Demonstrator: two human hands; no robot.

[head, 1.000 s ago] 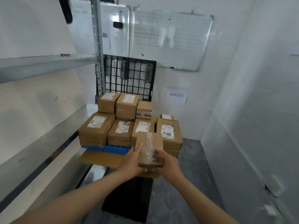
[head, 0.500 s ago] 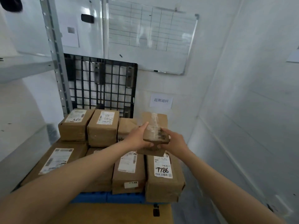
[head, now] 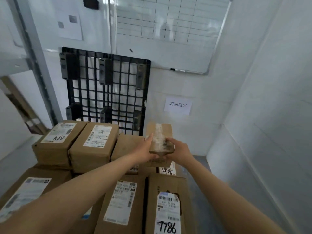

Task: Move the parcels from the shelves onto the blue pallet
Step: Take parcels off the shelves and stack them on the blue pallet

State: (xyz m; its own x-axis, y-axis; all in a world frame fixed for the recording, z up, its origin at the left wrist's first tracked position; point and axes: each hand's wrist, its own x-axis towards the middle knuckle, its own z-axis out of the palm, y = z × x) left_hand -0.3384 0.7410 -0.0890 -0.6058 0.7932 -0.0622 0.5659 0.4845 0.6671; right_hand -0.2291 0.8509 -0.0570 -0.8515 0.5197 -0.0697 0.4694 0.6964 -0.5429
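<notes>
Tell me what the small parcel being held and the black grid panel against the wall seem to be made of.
The small parcel: brown cardboard by the look, matte, with a glossy strip of clear tape down its middle catching the light. The black grid panel: probably moulded plastic, like a pallet stood on end; dull black bars with blocky feet, though painted metal is possible.

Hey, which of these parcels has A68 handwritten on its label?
The far-left parcel in the back row; its label reads A68, while the near-right parcel reads 7786.
</notes>
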